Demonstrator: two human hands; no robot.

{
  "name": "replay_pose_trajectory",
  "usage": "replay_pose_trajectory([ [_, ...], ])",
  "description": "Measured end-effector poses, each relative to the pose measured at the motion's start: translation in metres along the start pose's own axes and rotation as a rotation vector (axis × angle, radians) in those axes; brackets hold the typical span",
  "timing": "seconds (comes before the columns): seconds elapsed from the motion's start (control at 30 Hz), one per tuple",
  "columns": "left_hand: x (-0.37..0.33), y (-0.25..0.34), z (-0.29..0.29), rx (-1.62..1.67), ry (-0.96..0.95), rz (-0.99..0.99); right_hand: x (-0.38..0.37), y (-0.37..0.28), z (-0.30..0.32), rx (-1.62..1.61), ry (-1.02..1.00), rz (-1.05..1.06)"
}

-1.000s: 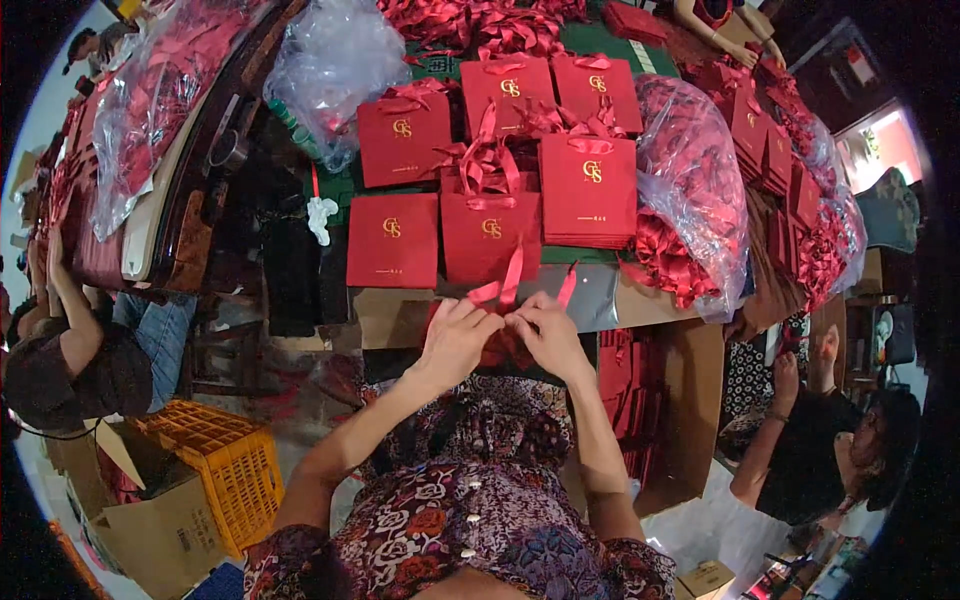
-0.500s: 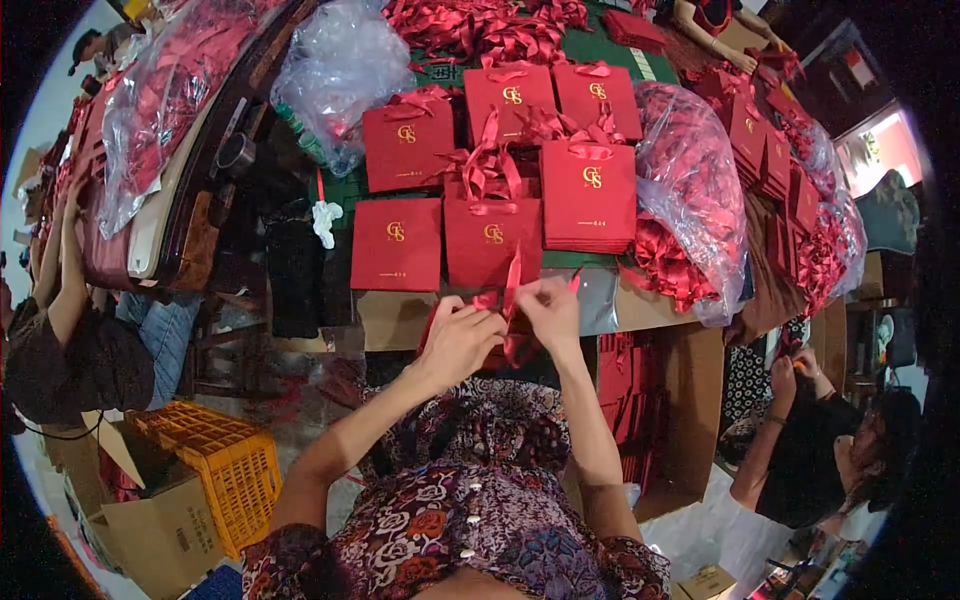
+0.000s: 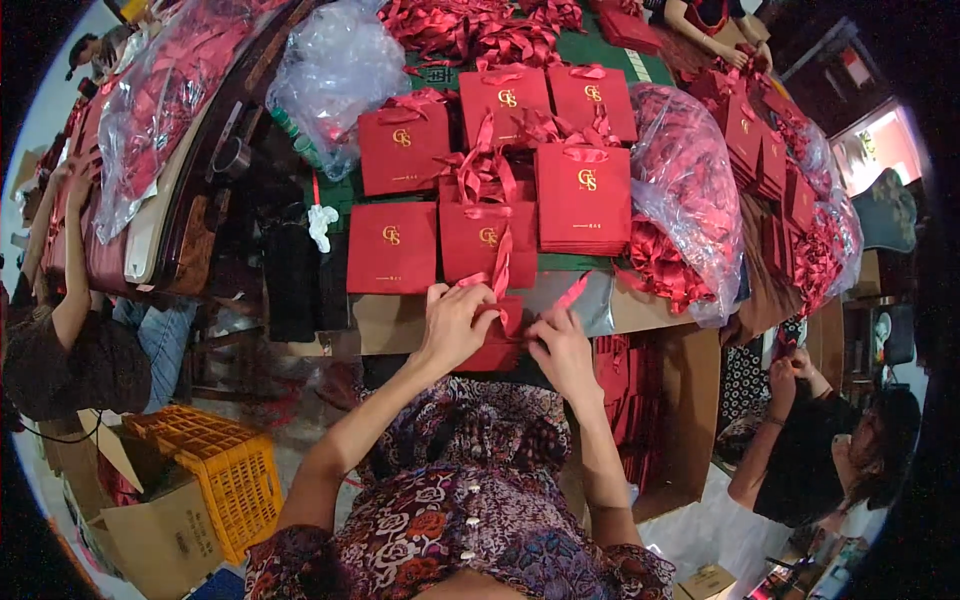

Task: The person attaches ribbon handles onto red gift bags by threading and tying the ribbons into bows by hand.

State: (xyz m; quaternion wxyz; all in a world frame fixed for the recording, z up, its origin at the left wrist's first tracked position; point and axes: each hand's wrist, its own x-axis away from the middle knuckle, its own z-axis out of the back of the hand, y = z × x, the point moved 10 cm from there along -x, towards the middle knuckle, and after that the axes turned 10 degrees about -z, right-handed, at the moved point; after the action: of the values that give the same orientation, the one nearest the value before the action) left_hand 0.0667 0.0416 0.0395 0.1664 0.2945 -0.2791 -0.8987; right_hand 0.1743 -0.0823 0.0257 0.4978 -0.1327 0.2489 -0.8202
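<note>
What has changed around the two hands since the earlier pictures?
The right hand moved down and rightward, away from the left hand, uncovering more of the red bag between them. The left hand stays at the red ribbon; the gift bags beyond stayed put.

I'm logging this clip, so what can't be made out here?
Head view: whether the left hand pinches the glossy red ribbon; its fingers cover the contact.
Head view: left part of the red paper bag between the hands, behind the left hand.
Head view: far end of the red ribbon heap, cut by the upper edge.
</note>
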Motion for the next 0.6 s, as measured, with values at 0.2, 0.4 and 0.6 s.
replay_pose_trajectory([
  [0.2, 0.0, -0.001, -0.015, -0.095, -0.004, -0.051, -0.002, -0.005, 0.004, -0.529, -0.095, -0.248],
  [0.4, 0.002, -0.001, -0.023, -0.218, 0.024, -0.042, -0.017, 0.013, -0.053, -0.959, -0.128, -0.305],
  [0.6, 0.026, -0.002, -0.01, 0.0, 0.069, 0.096, -0.027, 0.029, -0.075, -1.304, -0.113, -0.544],
])
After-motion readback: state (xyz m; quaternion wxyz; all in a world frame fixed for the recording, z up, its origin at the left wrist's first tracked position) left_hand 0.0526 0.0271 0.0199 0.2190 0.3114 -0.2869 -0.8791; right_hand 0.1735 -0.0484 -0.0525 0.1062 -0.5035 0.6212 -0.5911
